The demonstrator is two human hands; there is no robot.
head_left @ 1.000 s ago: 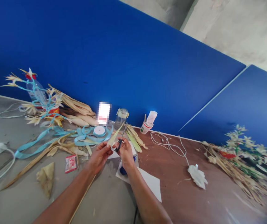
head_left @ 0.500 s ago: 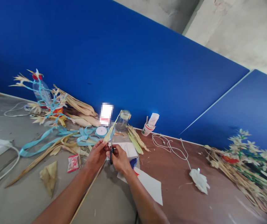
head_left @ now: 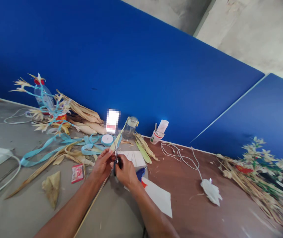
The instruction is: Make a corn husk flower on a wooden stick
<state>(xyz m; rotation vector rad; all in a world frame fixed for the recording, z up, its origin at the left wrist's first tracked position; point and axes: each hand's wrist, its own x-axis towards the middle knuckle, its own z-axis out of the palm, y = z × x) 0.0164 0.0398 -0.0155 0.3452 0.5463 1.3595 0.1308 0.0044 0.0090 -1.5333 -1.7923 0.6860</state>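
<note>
My left hand (head_left: 102, 165) pinches the lower end of a long pale corn husk strip (head_left: 118, 137) that points up and away from me. Close beside it, my right hand (head_left: 125, 171) is closed on the dark handles of small scissors (head_left: 116, 162), whose blades meet the strip near my left fingers. Both hands hover over the table just in front of white paper sheets (head_left: 156, 194) and a blue glue gun (head_left: 140, 172).
Light blue ribbon (head_left: 44, 150) and a ribbon spool (head_left: 107, 139) lie left of my hands among dried husks (head_left: 84, 114). A glass jar (head_left: 130, 127), a paper cup (head_left: 155, 135), a white cable (head_left: 181, 153), a red packet (head_left: 77, 173) and husk flowers (head_left: 257, 168) surround them. Blue panels back the table.
My hands have drawn a little closer to me and to the left. The scissors have turned from slanting to nearly upright against the strip.
</note>
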